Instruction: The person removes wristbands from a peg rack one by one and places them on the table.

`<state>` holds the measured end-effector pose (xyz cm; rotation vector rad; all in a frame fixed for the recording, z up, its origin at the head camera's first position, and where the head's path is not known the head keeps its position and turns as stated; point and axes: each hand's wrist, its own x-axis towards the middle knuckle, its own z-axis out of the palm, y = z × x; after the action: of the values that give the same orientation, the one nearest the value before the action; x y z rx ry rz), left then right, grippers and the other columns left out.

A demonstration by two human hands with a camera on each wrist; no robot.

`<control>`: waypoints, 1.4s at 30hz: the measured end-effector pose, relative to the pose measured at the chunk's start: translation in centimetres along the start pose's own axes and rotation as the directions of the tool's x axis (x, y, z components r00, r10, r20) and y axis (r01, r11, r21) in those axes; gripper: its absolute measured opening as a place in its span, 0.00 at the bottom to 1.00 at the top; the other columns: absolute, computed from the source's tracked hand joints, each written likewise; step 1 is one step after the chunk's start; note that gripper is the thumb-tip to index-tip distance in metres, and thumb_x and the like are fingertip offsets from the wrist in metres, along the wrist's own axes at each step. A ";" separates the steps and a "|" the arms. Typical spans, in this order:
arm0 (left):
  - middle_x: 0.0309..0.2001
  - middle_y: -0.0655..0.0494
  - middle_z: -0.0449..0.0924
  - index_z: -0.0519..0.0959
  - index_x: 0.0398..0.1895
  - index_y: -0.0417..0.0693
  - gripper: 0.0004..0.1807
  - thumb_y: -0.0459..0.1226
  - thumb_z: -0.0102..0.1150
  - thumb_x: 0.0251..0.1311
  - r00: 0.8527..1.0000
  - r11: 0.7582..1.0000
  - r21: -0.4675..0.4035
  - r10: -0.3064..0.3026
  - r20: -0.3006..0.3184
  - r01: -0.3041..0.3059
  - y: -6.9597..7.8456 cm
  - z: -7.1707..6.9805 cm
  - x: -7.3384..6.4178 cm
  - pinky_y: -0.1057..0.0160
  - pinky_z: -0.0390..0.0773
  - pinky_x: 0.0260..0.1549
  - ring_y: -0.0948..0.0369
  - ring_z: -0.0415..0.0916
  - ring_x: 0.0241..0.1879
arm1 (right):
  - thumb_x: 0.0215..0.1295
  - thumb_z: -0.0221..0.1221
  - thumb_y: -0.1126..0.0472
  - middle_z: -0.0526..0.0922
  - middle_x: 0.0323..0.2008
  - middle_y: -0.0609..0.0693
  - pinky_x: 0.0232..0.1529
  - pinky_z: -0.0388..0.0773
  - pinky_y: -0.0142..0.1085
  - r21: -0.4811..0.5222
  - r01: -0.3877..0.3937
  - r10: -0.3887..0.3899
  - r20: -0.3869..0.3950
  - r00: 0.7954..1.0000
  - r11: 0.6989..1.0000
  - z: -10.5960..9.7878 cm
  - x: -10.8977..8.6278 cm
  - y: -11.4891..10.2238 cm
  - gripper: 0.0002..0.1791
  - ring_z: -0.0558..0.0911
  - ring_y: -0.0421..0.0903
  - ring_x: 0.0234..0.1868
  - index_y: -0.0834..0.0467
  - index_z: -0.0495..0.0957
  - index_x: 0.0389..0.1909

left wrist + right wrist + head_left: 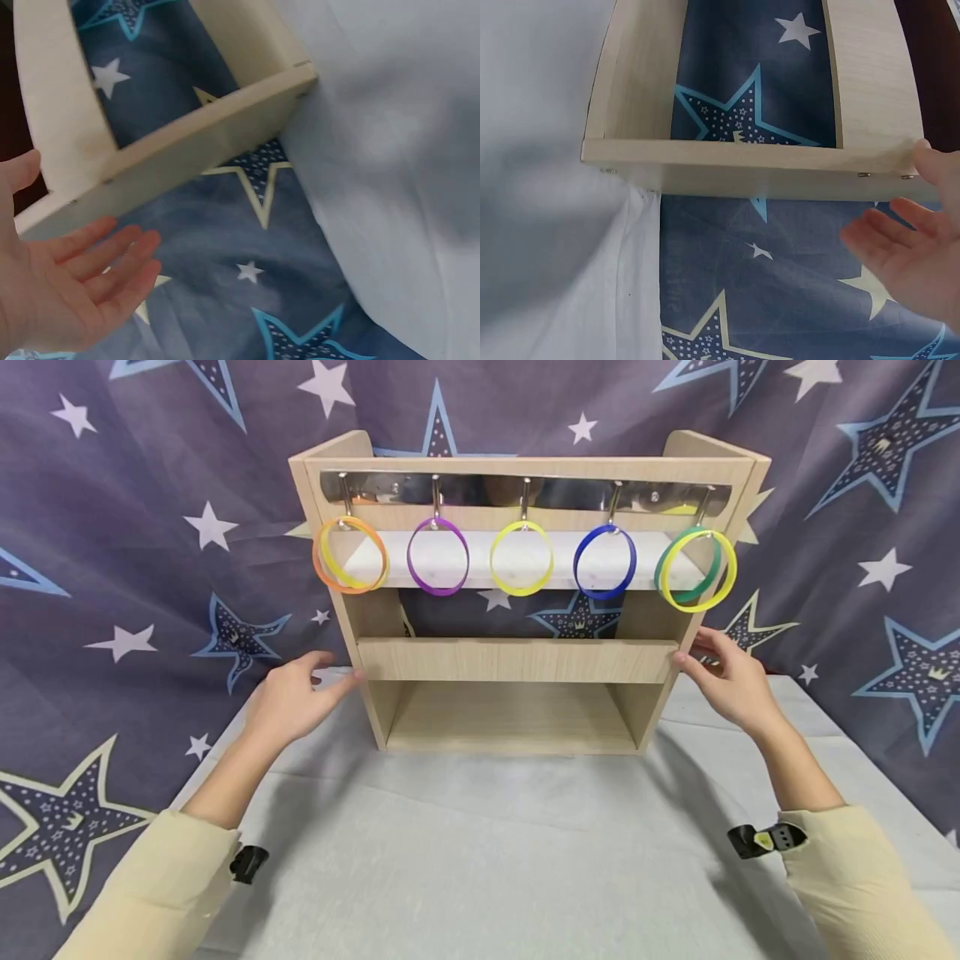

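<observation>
A light wooden shelf unit (pixel 517 661) stands upright at the back of the table. My left hand (pixel 288 702) is beside its left side, fingers spread and relaxed, thumb at or close to the front edge; whether it touches I cannot tell. At the right side, my right hand (pixel 735 685) has its thumb against the front edge, while its loosely bent fingers (pixel 881 236) stay off the side panel. Rings hang from the metal hook strip (pixel 465 490): an orange ring (pixel 315 564) with a yellow one, a purple ring (pixel 409 560), a yellow ring (pixel 492 560), a blue ring (pixel 577 564), and a green ring (pixel 660 568) with another yellow one.
A pale cloth covers the table (pixel 510 852) in front of the unit. Dark star-patterned fabric (pixel 150 577) hangs behind and at both sides. Inside the unit are a white upper shelf (pixel 480 560) and a wooden bottom board (pixel 510 718).
</observation>
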<state>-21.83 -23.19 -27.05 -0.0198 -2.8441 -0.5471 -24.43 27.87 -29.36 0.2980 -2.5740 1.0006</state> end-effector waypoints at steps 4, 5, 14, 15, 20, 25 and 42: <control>0.52 0.37 0.81 0.75 0.56 0.44 0.41 0.69 0.41 0.60 1.000 1.000 0.010 0.003 0.006 -0.003 0.9 -0.4 -0.4 0.44 0.79 0.41 0.43 0.80 0.50 | 0.69 0.57 0.55 0.77 0.57 0.67 0.41 0.67 0.06 0.075 0.032 -0.027 -0.073 0.997 0.997 0.3 0.1 -0.1 0.27 0.68 0.13 0.42 0.61 0.67 0.65; 0.51 0.38 0.82 0.76 0.55 0.45 0.41 0.69 0.41 0.60 1.000 1.000 0.017 0.008 0.011 -0.008 1.1 -0.5 -0.5 0.44 0.79 0.41 0.44 0.81 0.50 | 0.69 0.57 0.56 0.78 0.56 0.67 0.41 0.67 0.06 0.088 0.040 -0.032 -0.089 0.996 0.995 0.4 0.1 0.0 0.26 0.68 0.13 0.42 0.62 0.68 0.64; 0.48 0.42 0.84 0.80 0.50 0.44 0.35 0.65 0.48 0.60 0.994 0.998 -0.033 0.056 0.091 -0.053 2.8 -0.4 -1.1 0.46 0.79 0.46 0.46 0.80 0.51 | 0.67 0.58 0.60 0.76 0.41 0.26 0.40 0.73 0.09 0.235 0.027 0.006 -0.138 0.990 0.972 0.9 0.3 0.2 0.24 0.75 0.20 0.42 0.66 0.70 0.61; 0.48 0.43 0.84 0.80 0.50 0.44 0.35 0.65 0.49 0.60 0.993 0.998 -0.041 0.061 0.104 -0.057 3.1 -0.3 -1.2 0.47 0.79 0.46 0.47 0.80 0.50 | 0.67 0.59 0.60 0.75 0.40 0.24 0.40 0.74 0.10 0.258 0.019 0.016 -0.132 0.991 0.966 0.9 0.3 0.4 0.24 0.75 0.21 0.42 0.66 0.70 0.60; 0.46 0.43 0.85 0.80 0.50 0.44 0.31 0.60 0.52 0.62 0.981 0.988 -0.129 0.104 0.162 -0.083 4.3 0.0 -1.0 0.49 0.80 0.47 0.49 0.81 0.49 | 0.65 0.60 0.62 0.79 0.38 0.25 0.39 0.77 0.12 0.370 -0.025 0.063 -0.091 0.994 0.929 0.9 0.5 1.0 0.17 0.78 0.23 0.41 0.58 0.74 0.55; 0.51 0.42 0.83 0.76 0.55 0.42 0.31 0.58 0.52 0.63 0.970 0.968 -0.238 0.129 0.207 -0.078 5.5 0.4 -0.7 0.48 0.79 0.54 0.49 0.79 0.53 | 0.64 0.62 0.61 0.81 0.38 0.26 0.40 0.79 0.15 0.455 -0.098 0.119 -0.018 0.993 0.885 0.4 1.0 1.0 0.17 0.80 0.24 0.41 0.55 0.76 0.54; 0.50 0.47 0.82 0.75 0.57 0.43 0.24 0.47 0.58 0.63 0.914 0.886 -0.427 0.313 0.259 -0.183 9.6 1.6 0.2 0.53 0.78 0.59 0.53 0.79 0.53 | 0.65 0.56 0.71 0.82 0.41 0.39 0.44 0.80 0.18 0.722 -0.104 0.026 0.118 0.993 0.684 -0.3 1.9 2.1 0.16 0.80 0.32 0.43 0.51 0.76 0.50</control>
<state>-21.80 -13.70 -24.97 -0.5972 -2.9066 -1.1390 -26.81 29.46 -29.65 0.4631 -2.1332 2.0697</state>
